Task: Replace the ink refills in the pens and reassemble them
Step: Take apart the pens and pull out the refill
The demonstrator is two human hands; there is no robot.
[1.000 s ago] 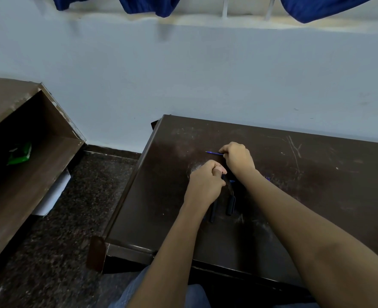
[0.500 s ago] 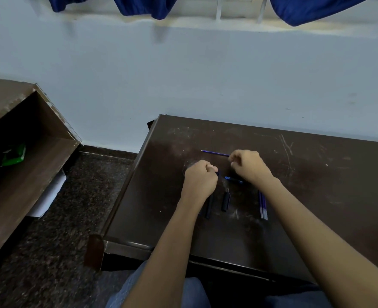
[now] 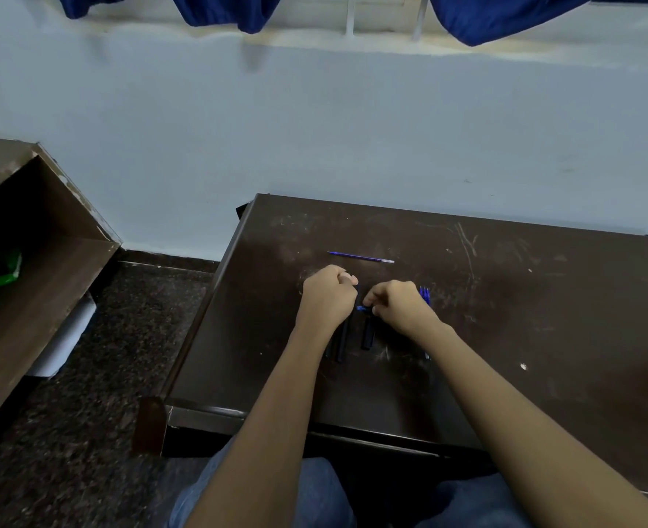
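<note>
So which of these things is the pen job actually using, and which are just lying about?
Part of the job:
- loose blue refill
- bundle of blue refills
- dark pen barrels
- blue pen piece at the right hand

Just lying about:
- green packet in the shelf
- white object beneath it
- blue cloth hanging above

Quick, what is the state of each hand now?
Left hand: closed, apparently round a dark pen barrel.
Right hand: closed, pinching a small blue piece.
</note>
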